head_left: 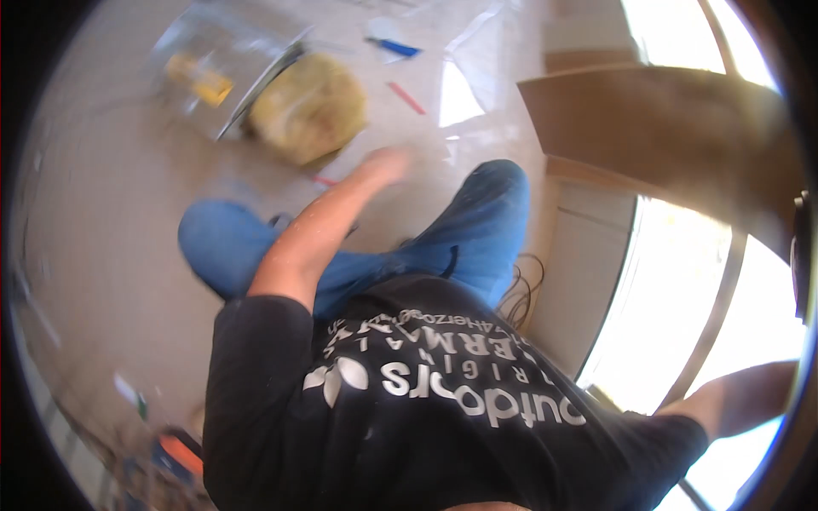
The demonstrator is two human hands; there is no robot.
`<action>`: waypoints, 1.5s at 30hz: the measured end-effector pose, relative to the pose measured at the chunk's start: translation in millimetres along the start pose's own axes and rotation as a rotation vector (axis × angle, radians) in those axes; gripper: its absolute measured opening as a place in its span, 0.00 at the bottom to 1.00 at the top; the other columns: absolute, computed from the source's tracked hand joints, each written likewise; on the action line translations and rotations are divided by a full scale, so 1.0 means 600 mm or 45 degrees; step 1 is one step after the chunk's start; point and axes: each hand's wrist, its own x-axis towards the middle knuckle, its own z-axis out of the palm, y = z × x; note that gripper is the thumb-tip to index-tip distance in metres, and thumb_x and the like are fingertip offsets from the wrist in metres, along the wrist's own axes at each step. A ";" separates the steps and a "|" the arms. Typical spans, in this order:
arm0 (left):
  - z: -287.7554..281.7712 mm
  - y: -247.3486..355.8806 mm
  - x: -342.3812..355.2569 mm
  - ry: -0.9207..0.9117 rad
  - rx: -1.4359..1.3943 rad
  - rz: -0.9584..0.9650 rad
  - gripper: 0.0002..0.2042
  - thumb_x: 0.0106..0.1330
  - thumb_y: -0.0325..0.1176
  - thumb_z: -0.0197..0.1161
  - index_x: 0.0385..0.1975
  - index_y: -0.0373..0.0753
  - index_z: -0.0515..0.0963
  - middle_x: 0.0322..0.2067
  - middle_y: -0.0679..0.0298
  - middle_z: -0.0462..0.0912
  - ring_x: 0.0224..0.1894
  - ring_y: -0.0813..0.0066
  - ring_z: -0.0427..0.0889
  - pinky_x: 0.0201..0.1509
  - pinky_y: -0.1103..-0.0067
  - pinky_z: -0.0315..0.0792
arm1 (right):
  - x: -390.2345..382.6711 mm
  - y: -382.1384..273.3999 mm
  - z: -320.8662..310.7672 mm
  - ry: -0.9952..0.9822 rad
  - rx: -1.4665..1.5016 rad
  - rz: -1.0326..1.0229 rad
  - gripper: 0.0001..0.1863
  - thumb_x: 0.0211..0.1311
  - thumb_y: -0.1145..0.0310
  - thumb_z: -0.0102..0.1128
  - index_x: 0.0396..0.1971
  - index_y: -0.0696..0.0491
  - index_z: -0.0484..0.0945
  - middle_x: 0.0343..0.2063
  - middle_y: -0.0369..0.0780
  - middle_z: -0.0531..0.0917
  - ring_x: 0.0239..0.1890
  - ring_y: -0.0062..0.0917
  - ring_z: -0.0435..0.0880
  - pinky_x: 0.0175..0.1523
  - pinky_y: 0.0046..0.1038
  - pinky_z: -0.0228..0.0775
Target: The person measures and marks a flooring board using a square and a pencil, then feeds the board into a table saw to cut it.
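My left hand [390, 163], smeared by motion, hangs in front of my knees over the floor. Its fingers cannot be made out, nor whether anything is in them. Nearest to it, beyond and to the left, is a yellowish, rounded, blurred thing [311, 111]; its kind is unclear. Against that leans a clear, shiny plastic sheet or bag [183, 64] with a bright yellow piece [201, 80] in or behind it. My right forearm [737, 399] reaches out to the right by the bright window, and the hand itself lies outside the picture.
On the floor ahead are a blue-handled tool [394, 48] and a thin red strip [406, 98]. A broad brown board or sill [648, 128] juts out at the right before the window [665, 281]. Cable loops [530, 285] lie beside my right knee. Orange-and-dark gear [181, 451] sits behind me at left.
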 end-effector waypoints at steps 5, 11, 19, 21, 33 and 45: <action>0.128 -0.166 -0.019 -0.310 0.634 -0.364 0.19 0.67 0.37 0.64 0.58 0.43 0.79 0.61 0.56 0.78 0.66 0.57 0.74 0.68 0.65 0.68 | -0.011 0.079 -0.041 0.074 -0.132 0.003 0.18 0.69 0.60 0.63 0.46 0.61 0.77 0.40 0.48 0.84 0.44 0.38 0.83 0.52 0.38 0.75; 0.210 -0.264 -0.043 0.053 0.751 -0.170 0.12 0.71 0.33 0.53 0.48 0.45 0.82 0.50 0.60 0.80 0.57 0.61 0.78 0.62 0.65 0.71 | -0.019 0.117 -0.095 0.186 -0.230 -0.008 0.17 0.68 0.61 0.64 0.44 0.61 0.78 0.37 0.48 0.84 0.42 0.38 0.84 0.50 0.38 0.75; 0.176 -0.284 -0.076 0.102 0.680 -0.011 0.09 0.66 0.35 0.58 0.36 0.42 0.85 0.41 0.52 0.85 0.46 0.52 0.85 0.53 0.58 0.77 | -0.027 0.200 -0.156 0.311 -0.359 -0.046 0.17 0.66 0.61 0.67 0.41 0.61 0.79 0.34 0.48 0.85 0.39 0.39 0.85 0.47 0.38 0.75; 0.173 -0.223 -0.053 -0.108 0.586 -0.189 0.13 0.74 0.38 0.53 0.40 0.39 0.84 0.44 0.50 0.86 0.48 0.49 0.86 0.50 0.54 0.78 | 0.002 0.216 -0.173 0.337 -0.441 -0.115 0.16 0.65 0.61 0.67 0.40 0.61 0.80 0.33 0.49 0.85 0.38 0.40 0.85 0.46 0.38 0.76; -0.127 -0.031 -0.095 0.252 0.078 -0.247 0.11 0.65 0.37 0.69 0.40 0.38 0.81 0.39 0.52 0.87 0.45 0.48 0.85 0.50 0.61 0.77 | 0.033 0.273 -0.147 0.390 -0.364 0.093 0.16 0.62 0.62 0.70 0.38 0.60 0.80 0.33 0.48 0.87 0.37 0.40 0.87 0.45 0.39 0.76; -0.216 0.113 -0.155 0.498 -0.102 0.124 0.10 0.64 0.33 0.69 0.35 0.34 0.79 0.33 0.48 0.83 0.37 0.47 0.83 0.44 0.62 0.76 | 0.096 0.347 -0.202 0.458 -0.556 -0.005 0.23 0.71 0.55 0.61 0.51 0.59 0.71 0.40 0.54 0.86 0.45 0.53 0.85 0.51 0.46 0.76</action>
